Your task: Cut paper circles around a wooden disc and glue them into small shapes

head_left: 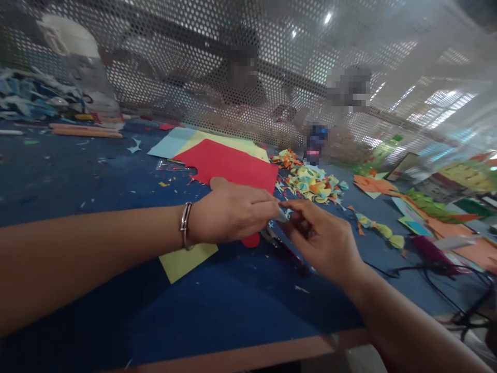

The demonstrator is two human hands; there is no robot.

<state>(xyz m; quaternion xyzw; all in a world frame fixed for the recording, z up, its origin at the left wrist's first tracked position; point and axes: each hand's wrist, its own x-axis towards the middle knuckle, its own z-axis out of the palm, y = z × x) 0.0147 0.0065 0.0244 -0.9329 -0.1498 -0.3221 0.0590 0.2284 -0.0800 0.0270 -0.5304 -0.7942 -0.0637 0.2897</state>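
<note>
My left hand (pixel 240 210), a silver bangle at its wrist, is closed over the table, and a small pale blue piece of paper (pixel 283 215) shows at its fingertips. The thumb and forefinger of my right hand (pixel 326 233) close on the same piece from the right. Beneath the hands lies a dark-handled pair of scissors (pixel 289 251), partly hidden. A red sheet of paper (pixel 233 163) with a cut edge lies just beyond my left hand. A rounded red piece (pixel 251 240) and a yellow piece of paper (pixel 188 263) show below it.
A heap of small yellow, orange and blue paper pieces (pixel 310 181) lies behind my right hand. A bottle (pixel 91 72) and pencils (pixel 85 130) stand and lie at the left. Orange paper strips (pixel 446 228) and black cables (pixel 435 282) are right. A perforated metal screen (pixel 174 62) rises behind, people beyond.
</note>
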